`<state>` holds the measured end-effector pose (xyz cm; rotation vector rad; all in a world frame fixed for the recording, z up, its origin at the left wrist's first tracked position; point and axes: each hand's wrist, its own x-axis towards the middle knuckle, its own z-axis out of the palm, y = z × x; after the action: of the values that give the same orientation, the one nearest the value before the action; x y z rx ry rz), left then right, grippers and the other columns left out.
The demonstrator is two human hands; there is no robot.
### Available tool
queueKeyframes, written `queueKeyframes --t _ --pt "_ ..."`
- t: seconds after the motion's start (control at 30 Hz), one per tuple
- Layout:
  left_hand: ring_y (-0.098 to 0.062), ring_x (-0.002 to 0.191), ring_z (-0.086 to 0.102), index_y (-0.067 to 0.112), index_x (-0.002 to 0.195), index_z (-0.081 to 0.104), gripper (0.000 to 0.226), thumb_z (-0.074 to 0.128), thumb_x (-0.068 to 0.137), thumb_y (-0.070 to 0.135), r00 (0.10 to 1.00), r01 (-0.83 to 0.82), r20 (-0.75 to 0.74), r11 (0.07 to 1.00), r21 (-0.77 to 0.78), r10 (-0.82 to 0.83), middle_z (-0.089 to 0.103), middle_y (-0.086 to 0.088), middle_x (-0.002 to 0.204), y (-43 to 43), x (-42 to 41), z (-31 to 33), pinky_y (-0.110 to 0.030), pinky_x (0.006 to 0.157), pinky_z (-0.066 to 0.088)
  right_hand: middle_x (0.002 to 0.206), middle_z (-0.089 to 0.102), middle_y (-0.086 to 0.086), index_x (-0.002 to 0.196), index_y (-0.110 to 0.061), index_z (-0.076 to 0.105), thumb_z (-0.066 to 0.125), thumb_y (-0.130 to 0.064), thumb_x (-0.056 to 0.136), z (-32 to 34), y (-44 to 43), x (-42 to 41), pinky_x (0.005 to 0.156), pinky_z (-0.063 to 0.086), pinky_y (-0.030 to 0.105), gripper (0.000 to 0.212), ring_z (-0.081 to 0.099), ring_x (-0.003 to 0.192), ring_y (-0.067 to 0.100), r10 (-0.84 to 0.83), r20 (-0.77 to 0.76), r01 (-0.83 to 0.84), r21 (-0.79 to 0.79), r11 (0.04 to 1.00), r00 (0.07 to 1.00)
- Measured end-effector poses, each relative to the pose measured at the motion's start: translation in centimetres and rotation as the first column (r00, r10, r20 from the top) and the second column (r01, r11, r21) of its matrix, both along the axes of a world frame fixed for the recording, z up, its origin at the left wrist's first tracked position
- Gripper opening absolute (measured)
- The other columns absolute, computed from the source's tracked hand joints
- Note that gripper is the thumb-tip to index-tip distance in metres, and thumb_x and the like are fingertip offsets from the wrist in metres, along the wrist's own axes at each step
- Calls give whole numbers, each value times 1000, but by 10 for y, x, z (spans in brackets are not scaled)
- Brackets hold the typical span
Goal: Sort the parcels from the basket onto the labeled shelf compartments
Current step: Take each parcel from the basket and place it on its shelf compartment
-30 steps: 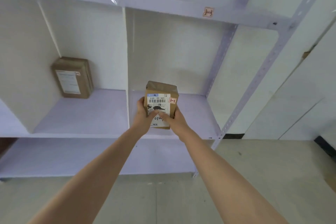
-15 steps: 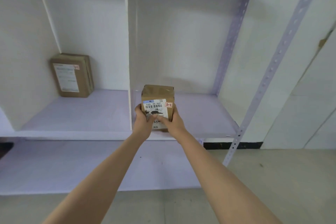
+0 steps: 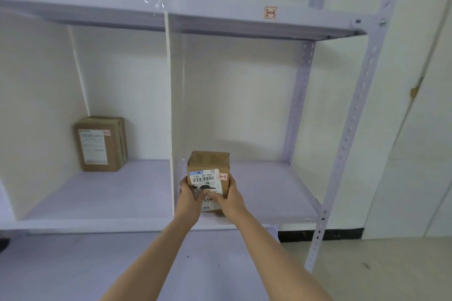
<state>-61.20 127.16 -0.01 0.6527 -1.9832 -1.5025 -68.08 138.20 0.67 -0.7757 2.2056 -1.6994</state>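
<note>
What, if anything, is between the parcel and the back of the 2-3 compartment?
Nothing visible. The left hand and right hand grip the parcel at the front of the compartment under the 2-3 label; the shelf behind it is bare. The other parcel stands past the divider, in the left compartment.

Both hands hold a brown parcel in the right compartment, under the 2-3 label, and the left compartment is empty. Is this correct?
Not quite. The left compartment is not empty: the head view shows a second parcel standing at its back. The rest holds: the left hand and right hand hold the brown parcel in the right compartment, under the 2-3 label.
</note>
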Motion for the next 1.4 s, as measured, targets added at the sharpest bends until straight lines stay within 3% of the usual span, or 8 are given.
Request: queueKeyframes --t 0.23,0.73,0.9,0.97,1.1,1.2,1.3,1.4 --pt "-18 102 57 12 136 33 51 60 93 12 1000 -18 -1 1000 -23 18 59 -2 119 0 -3 -3 -28 82 43 120 60 -8 135 -27 33 68 -18 90 -4 -4 0 71 45 9 57 58 105 11 -14 -30 14 -2 1000 999" --pt "-31 115 55 12 142 24 57 56 95 21 988 -77 126 992 -101 89 50 -11 136 -13 -21 4 -39 89 46 135 57 2 144 -18 27 66 -16 92 3 -25 -23 92 41 23 66 55 124 22 19 -13 -18 40 999 1000" --pt "-33 133 40 17 153 -3 85 55 92 8 976 -84 173 962 -259 132 26 -15 153 -3 -10 -10 -47 105 40 154 38 2 152 -15 -22 69 -34 89 0 -32 -25 115 30 35 113 40 140 23 24 90 -30 63 998 996" --pt "-35 136 35 19 153 -4 89 56 90 4 978 -72 161 945 -318 129 21 -14 154 1 -4 -15 -50 106 39 162 22 6 149 -20 -28 74 -42 83 -6 -30 -28 119 25 41 123 30 145 25 -1 90 -6 74 997 996" --pt "-28 137 33 16 151 9 82 59 87 1 994 -65 66 938 -341 93 28 -9 150 4 5 -23 -48 106 40 163 14 4 155 -17 -9 75 -36 84 -12 -11 -26 120 21 40 112 18 149 23 -101 -91 109 86 990 991" --pt "-30 137 33 9 151 11 81 63 88 7 989 -94 96 973 -211 116 31 -13 149 1 0 -21 -47 108 38 156 33 5 157 -15 12 75 -27 85 -15 -6 -22 115 33 37 96 35 142 25 -103 -164 113 51 992 981" --pt "-32 125 48 7 139 31 59 63 90 14 973 -139 153 970 -201 171 46 -13 139 -4 -12 -12 -46 98 46 125 65 -3 141 -20 49 75 -17 84 -9 -14 -21 94 50 24 62 62 116 17 -122 -230 132 29 991 966" --pt "-36 114 56 3 125 38 42 60 93 19 959 -158 198 962 -221 203 54 -15 128 -8 -21 -2 -41 82 47 101 73 -8 119 -27 64 75 -15 81 -5 -24 -22 69 50 18 41 68 92 12 -180 -298 200 39 979 938"
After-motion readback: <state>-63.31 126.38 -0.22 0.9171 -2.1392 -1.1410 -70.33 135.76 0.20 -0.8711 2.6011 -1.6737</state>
